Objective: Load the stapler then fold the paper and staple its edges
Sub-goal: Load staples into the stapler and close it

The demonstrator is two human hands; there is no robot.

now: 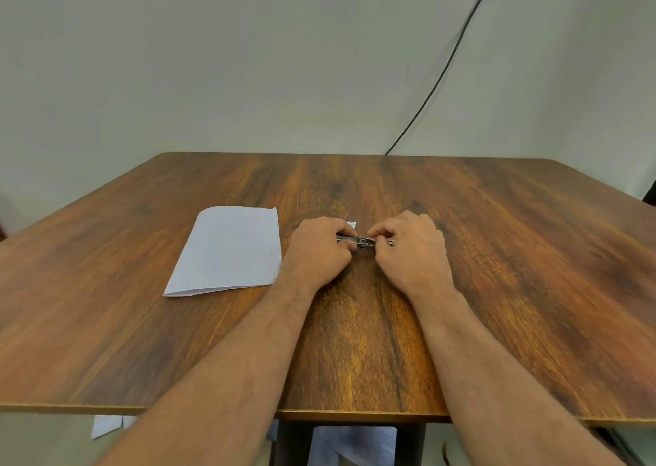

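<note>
Small metal stapler [362, 241], dark and silvery, low over the wooden bench [497, 252], just right of the folded white paper [227, 249]. Left hand [319, 249] grip pinching its left end; right hand [408, 249] grip pinching its right end. Paper flat, fold nearest, touching neither hand.

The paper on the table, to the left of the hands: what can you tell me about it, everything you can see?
The paper is a plain white sheet that already looks folded: a doubled edge shows along its near side. It lies flat on the wooden table, turned slightly askew. Faint small marks run near its right edge, too small to read. Its right edge lies close to the left hand; whether they touch is unclear. Nothing rests on it.
</note>
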